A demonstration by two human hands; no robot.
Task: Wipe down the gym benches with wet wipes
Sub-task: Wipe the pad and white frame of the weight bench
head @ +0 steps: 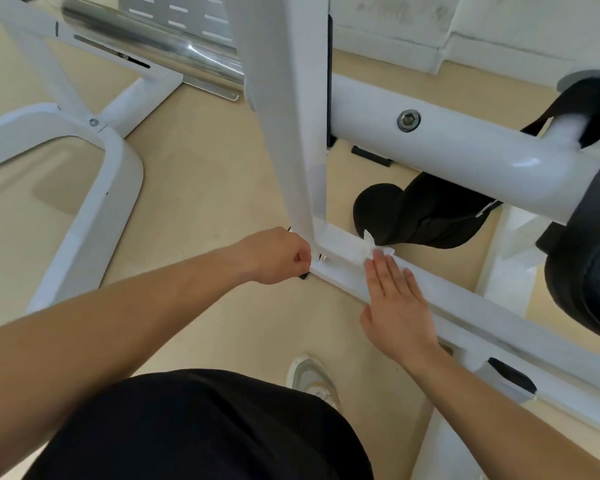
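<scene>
Crumpled white wet wipe point(374, 249) pressed onto white metal base rail point(465, 306) of gym bench, near upright post joint.

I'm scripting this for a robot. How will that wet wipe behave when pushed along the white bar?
Probably floppy: the wet wipe lies crumpled ahead of the flat right hand. Likely light, so it may bunch or slip out along the smooth white bar unless pressed.

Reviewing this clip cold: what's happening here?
A person is mid-wipe, bent low. The right hand lies flat, pressing a crumpled white wet wipe onto the low white frame bar near its joint with the white upright post. The left hand sits curled at that joint.
</scene>
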